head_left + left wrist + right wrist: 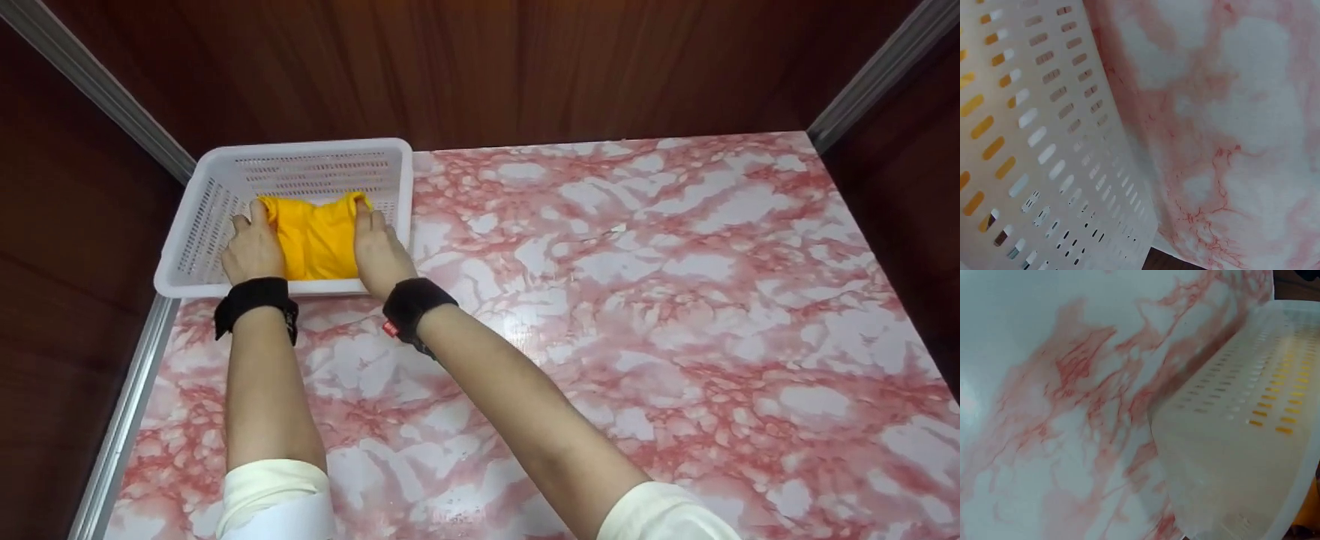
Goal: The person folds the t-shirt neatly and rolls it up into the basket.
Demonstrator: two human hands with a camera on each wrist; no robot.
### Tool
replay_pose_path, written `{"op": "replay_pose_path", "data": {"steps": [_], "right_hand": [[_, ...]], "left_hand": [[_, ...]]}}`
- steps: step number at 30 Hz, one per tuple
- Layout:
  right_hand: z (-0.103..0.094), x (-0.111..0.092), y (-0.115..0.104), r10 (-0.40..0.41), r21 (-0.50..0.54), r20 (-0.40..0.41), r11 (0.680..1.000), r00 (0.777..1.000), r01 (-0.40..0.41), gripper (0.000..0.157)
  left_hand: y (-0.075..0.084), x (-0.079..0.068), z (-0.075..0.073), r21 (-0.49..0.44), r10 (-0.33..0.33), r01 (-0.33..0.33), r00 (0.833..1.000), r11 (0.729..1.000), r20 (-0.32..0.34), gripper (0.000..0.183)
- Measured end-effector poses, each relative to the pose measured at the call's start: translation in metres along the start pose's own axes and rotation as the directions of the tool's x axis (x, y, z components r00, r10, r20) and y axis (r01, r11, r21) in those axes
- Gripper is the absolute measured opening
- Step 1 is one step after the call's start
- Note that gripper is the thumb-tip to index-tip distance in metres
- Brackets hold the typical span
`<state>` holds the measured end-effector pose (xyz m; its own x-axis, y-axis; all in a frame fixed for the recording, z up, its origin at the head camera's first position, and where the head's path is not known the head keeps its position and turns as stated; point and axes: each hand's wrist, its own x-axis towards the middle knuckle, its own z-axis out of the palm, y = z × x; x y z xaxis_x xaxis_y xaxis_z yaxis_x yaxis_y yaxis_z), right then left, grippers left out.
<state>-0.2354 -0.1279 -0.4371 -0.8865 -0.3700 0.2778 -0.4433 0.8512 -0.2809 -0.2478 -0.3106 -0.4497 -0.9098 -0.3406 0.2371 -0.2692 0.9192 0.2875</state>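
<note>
A yellow cloth (319, 240), folded into a bundle, is inside a white slotted plastic basket (300, 148) in the head view. My left hand (253, 251) grips its left side, with the fingers at the far left corner. On the opposite side my right hand (381, 255) holds the cloth near its far right corner. Both thumbs are mostly hidden. Both wrists cross the near rim. From the left wrist, yellow shows through slots in the basket wall (1086, 160). The right wrist view has the basket's outer side (1213, 461) with yellow behind its slots; neither wrist view includes a hand.
The basket stands at the back left of a red-and-white marbled table (637, 300). Dark wood panels (480, 75) rise behind and at both sides, with metal strips (124, 420) along the corners. Black bands (259, 300) circle both wrists.
</note>
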Motion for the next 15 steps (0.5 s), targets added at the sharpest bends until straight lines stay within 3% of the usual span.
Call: {"op": "replay_pose_path", "data": {"steps": [4,7,11,15], "right_hand": [[0.006,-0.001,-0.006,-0.023,-0.163,0.056,0.986,0.998,0.032,0.047],[0.007,0.004,-0.007,-0.016,-0.211,0.096,0.977,0.995,0.036,0.045],[0.009,0.009,-0.009,0.005,-0.212,0.132,0.977,0.991,0.023,0.041],[0.016,0.011,-0.009,-0.022,-0.244,0.111,0.969,0.994,0.048,0.039]], "left_hand": [[-0.002,0.000,0.001,0.018,0.022,-0.024,0.995,1.000,0.096,0.025],[0.000,0.001,-0.001,0.032,0.025,-0.031,0.984,0.999,0.178,0.023],[0.003,0.001,-0.007,0.034,-0.016,0.005,0.951,0.999,0.308,0.033],[0.003,0.003,-0.009,0.046,-0.047,0.032,0.924,0.998,0.380,0.047]]}}
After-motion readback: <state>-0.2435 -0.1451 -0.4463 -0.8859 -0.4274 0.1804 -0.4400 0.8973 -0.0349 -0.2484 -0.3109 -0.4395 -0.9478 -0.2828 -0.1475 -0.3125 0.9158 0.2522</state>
